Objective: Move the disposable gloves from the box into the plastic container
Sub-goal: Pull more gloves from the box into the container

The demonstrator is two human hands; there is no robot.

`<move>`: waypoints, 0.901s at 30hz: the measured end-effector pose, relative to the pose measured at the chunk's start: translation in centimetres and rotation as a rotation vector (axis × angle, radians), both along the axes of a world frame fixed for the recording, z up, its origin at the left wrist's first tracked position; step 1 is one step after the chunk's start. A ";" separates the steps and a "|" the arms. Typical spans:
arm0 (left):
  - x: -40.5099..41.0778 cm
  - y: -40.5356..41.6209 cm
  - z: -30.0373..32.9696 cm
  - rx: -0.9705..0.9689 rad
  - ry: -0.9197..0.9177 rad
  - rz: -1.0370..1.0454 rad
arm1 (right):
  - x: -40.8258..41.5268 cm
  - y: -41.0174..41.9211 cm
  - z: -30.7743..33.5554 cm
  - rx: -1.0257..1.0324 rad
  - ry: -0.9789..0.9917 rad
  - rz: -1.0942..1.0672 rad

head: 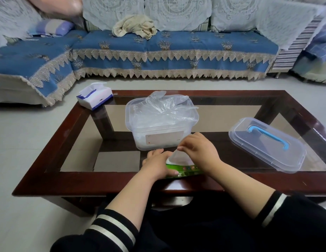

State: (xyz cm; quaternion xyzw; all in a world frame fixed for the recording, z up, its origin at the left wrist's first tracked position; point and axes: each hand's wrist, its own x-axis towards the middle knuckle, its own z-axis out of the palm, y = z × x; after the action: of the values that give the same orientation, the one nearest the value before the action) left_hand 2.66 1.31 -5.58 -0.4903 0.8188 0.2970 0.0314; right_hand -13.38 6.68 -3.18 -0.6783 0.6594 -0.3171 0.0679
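A green glove box lies at the near edge of the glass-topped coffee table. My left hand grips its left end, thumb along the front side. My right hand pinches a clear disposable glove that rises from the box's top opening. Just behind the box stands the clear plastic container, lid off. Crumpled clear gloves fill its upper part and stick out over its far rim.
The container's clear lid with a blue handle lies on the table's right side. A white and blue tissue pack sits at the far left corner. A blue-covered sofa stands beyond the table.
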 end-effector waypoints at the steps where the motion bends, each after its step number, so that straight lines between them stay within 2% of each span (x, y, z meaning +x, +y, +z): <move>1: 0.0 0.0 0.0 0.001 0.004 0.000 | -0.2 0.0 0.2 -0.004 -0.048 -0.009; 4: 0.1 0.0 0.0 0.009 0.010 -0.003 | -0.4 0.2 0.6 -0.020 -0.173 -0.047; 8: 0.1 0.2 0.0 0.020 -0.018 -0.009 | -0.1 0.0 4.0 -0.213 -0.542 -0.138; 10: 0.0 0.1 0.0 0.018 -0.031 -0.024 | -0.4 -0.6 6.7 -0.264 -0.563 -0.122; 15: 0.1 0.0 0.0 0.023 -0.031 -0.035 | -1.4 -1.8 9.9 -0.217 -0.640 -0.101; 19: 0.1 0.1 0.1 0.018 -0.033 -0.043 | -2.1 -2.8 11.7 -0.246 -0.590 -0.110; 24: 0.2 0.1 0.1 0.029 -0.005 -0.019 | -2.3 -5.0 15.7 -0.444 -0.428 -0.058; 25: 0.1 0.0 0.0 0.030 -0.007 -0.015 | -2.1 -5.6 16.2 -0.418 -0.345 -0.043; 27: 0.2 -0.2 -0.1 0.030 -0.024 -0.017 | -1.0 -6.7 16.2 -0.213 -0.120 -0.022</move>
State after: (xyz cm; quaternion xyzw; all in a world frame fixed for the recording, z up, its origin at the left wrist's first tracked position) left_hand 2.84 1.16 -5.72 -0.4863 0.8180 0.3030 0.0512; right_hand -14.42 0.02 13.06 -0.6543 0.6240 -0.4262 0.0315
